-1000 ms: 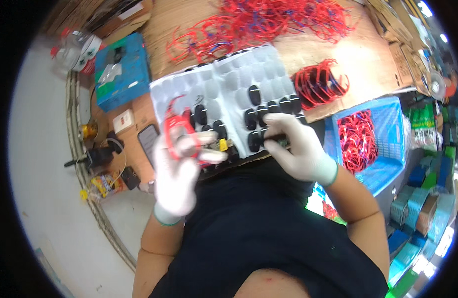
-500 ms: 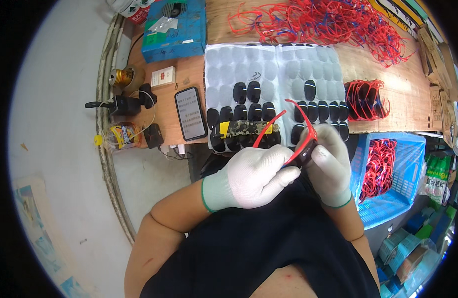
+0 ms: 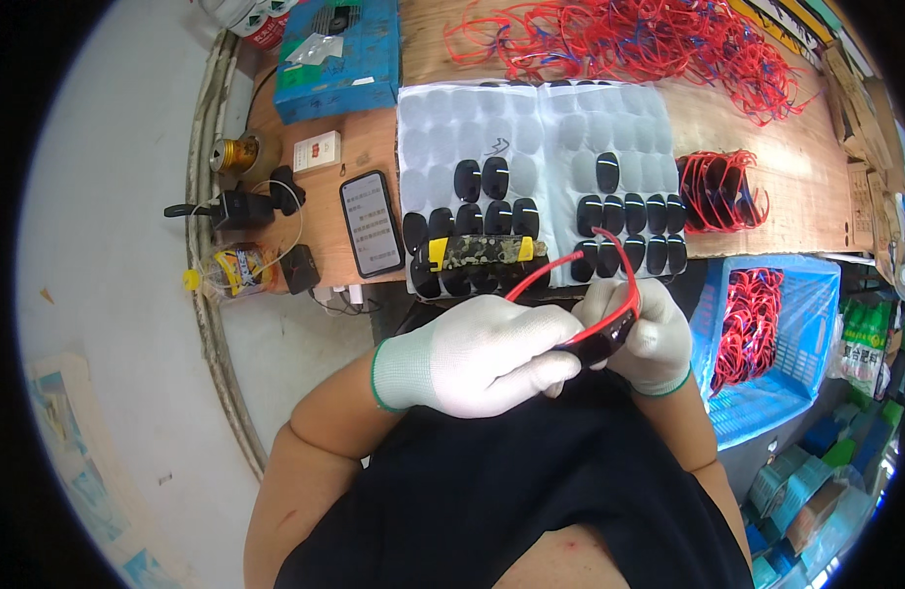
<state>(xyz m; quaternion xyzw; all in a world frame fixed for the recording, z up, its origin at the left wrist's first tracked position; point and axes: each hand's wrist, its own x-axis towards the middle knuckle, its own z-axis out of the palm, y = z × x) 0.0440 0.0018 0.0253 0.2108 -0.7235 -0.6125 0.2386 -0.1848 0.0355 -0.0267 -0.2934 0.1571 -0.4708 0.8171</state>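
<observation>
In front of my chest I hold a pair of red-framed sunglasses (image 3: 603,341) with dark lenses, its temples pointing up and away from me. My left hand (image 3: 492,353), in a white knit glove, grips one end of the frame. The fingers of my gloved right hand (image 3: 654,334) are closed round the other end. Just beyond them lies a sheet of dark lenses (image 3: 606,173) in rows on white paper (image 3: 442,123). A tool handle wrapped in yellow and mottled tape (image 3: 482,252) rests across the lower left lenses.
A tangle of red frames (image 3: 629,44) covers the table's back. Stacked red glasses (image 3: 722,191) stand right of the sheet, above a blue crate (image 3: 796,363) holding more frames. To the left are a phone (image 3: 373,224), a small white box (image 3: 318,150) and a blue metal box (image 3: 339,88).
The sunglasses have turned and come slightly lower and to the right. My right fingers have closed in on the frame's right end. The view has shifted a little.
</observation>
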